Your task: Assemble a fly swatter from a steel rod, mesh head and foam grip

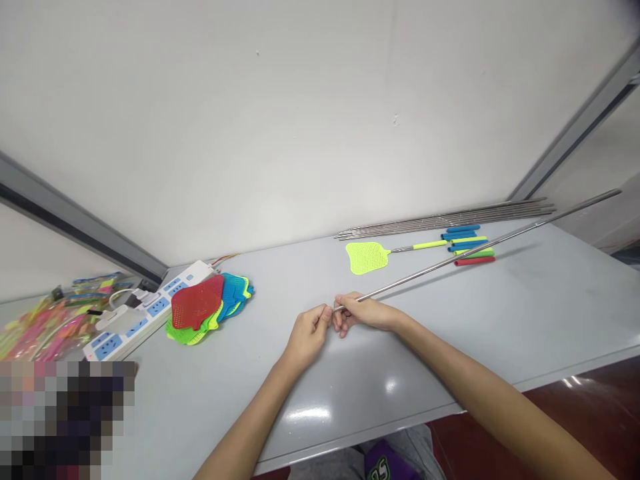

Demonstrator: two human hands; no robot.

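Head-worn view, facing forward-down, over left hand (306, 337), right hand (365, 313)

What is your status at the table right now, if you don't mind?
Right hand gripping steel rod near its end. Left hand, fingers at rod's tip. Yellow fly swatter and loose rods lie beyond the hands.

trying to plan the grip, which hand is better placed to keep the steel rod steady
Right, probably. The right hand wraps around the steel rod a little back from its near end, while the left hand only reaches that end with its fingertips.
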